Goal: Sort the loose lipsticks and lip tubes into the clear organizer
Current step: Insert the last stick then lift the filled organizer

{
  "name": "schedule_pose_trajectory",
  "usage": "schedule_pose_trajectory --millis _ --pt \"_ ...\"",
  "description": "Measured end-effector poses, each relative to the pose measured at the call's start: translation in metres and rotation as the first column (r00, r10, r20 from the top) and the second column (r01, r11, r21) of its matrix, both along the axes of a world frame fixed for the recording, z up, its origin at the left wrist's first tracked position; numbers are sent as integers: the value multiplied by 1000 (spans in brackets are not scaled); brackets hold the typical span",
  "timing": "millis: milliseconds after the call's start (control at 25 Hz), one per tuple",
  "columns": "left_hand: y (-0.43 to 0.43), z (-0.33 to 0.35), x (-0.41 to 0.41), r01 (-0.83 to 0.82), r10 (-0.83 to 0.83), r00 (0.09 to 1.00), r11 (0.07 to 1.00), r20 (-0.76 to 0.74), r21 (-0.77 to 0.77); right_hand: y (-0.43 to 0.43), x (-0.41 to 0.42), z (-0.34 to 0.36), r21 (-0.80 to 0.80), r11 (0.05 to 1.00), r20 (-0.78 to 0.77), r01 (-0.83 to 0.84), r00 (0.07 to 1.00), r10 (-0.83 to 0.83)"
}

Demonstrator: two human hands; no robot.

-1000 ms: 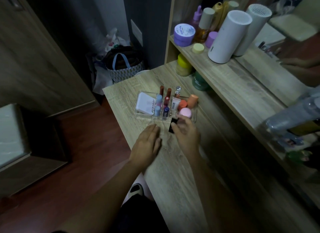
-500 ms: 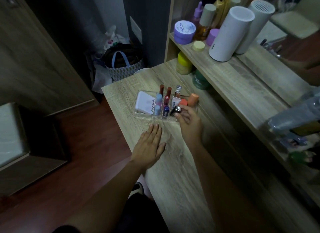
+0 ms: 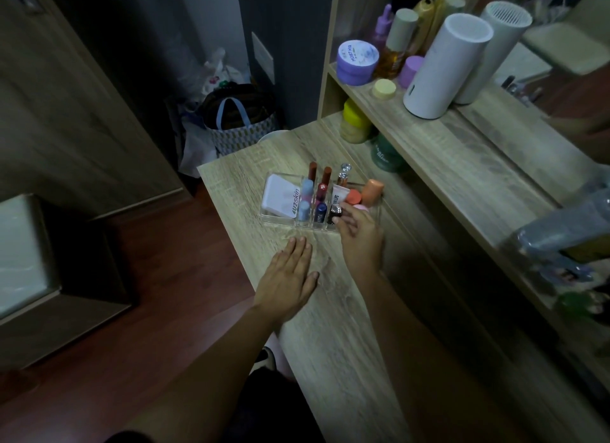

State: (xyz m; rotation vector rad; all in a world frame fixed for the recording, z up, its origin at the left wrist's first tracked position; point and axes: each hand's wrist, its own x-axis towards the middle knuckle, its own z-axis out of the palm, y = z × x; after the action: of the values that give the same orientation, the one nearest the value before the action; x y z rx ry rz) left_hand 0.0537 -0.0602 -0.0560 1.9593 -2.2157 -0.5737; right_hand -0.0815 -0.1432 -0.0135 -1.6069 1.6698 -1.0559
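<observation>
The clear organizer (image 3: 283,176) stands on the wooden table (image 3: 330,337). It holds a white compact (image 3: 280,196), several upright lipsticks (image 3: 319,192), a white tube (image 3: 336,196) and orange-capped tubes (image 3: 371,192). A black lipstick with a silver top (image 3: 336,211) stands in a front slot. My right hand (image 3: 361,241) reaches to it, with fingertips and thumb pinched on it. My left hand (image 3: 287,281) lies flat and open on the table, just in front of the organizer, holding nothing.
A shelf (image 3: 462,145) on the right carries a tall white cylinder (image 3: 442,66), a purple jar (image 3: 358,61) and bottles. Yellow (image 3: 355,122) and green (image 3: 386,155) jars sit under it. A bag (image 3: 241,122) stands on the floor past the table's far edge.
My right hand carried the black lipstick from the table in front of the organizer up into a front slot. My left hand slid slightly back toward me and flattened.
</observation>
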Motion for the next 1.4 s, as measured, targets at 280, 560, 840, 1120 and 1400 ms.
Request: schedule_pose_trajectory --millis 280,560,840,1120,1400 --pt "1 -2 1 10 -10 1000 1000 2 -19 -1 2 -7 1 1000 -12 17 1000 -17" --pt "3 16 6 -254 179 901 956 -395 -146 5 1 -8 35 996 32 78 996 -79" --pt "-41 22 50 -596 562 631 792 -535 129 11 -25 -27 171 974 -42 151 988 -146" --pt "-83 25 69 -347 305 763 937 -570 38 -14 -37 -26 282 959 91 -11 996 -16" --pt "-87 23 71 -345 265 757 938 -597 -21 -14 -42 -26 332 942 224 -54 974 -23"
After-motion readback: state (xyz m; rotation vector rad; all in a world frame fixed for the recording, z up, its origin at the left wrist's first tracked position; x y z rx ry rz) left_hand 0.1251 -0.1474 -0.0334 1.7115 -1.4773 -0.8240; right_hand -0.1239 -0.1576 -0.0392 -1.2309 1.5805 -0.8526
